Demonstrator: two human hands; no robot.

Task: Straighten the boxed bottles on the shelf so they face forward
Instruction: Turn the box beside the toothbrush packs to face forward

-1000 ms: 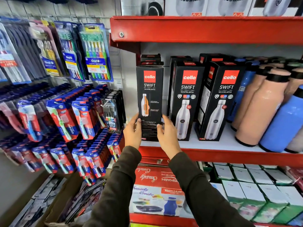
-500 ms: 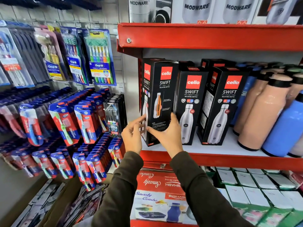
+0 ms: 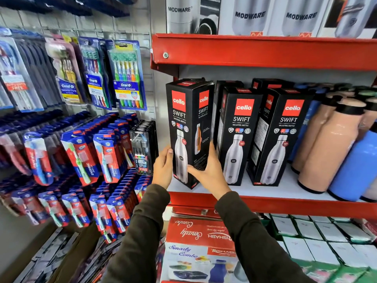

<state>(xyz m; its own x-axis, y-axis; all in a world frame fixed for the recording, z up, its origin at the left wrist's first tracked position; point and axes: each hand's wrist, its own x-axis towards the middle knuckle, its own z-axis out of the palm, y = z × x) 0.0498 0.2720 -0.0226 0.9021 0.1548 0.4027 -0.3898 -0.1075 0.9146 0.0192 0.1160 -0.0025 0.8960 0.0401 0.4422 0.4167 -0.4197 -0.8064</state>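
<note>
Fingers [image 3: 170, 152] of the left hand [image 3: 163, 168] press the left face of the tall black cardboard Cello Swift bottle box [image 3: 188, 127], thumb on its front edge; right hand [image 3: 210, 170] wraps the lower right side w/ thumb across the corner, so both hands are clamped on that one box. It stands at the far left end of the white shelf board w/ red metal lip [image 3: 285, 203], turned at an angle: the silver-bottle panel looks left-forward, the side panel w/ the orange bottle looks right-forward, one corner pointing out over the lip.

Risks, as I judge them:
- Box is tall and narrow, held low down. A quick twist could tip the top backward or outward, esp. if the base corner is past the shelf edge; it looks close to the edge but can't tell if it overhangs
- Right knuckles sit just beside the second black Cello Swift box [image 3: 237, 135]. Swinging the held box round to the right may shove that neighbour, and it in turn the third black Cello Swift box [image 3: 283, 137], knocking both off square
- Overturning would leave the side panel facing out instead of the front
- Left elbow room is tight next to the hanging black toothbrush blister pack [image 3: 142, 146]; a bump could unhook it
</note>
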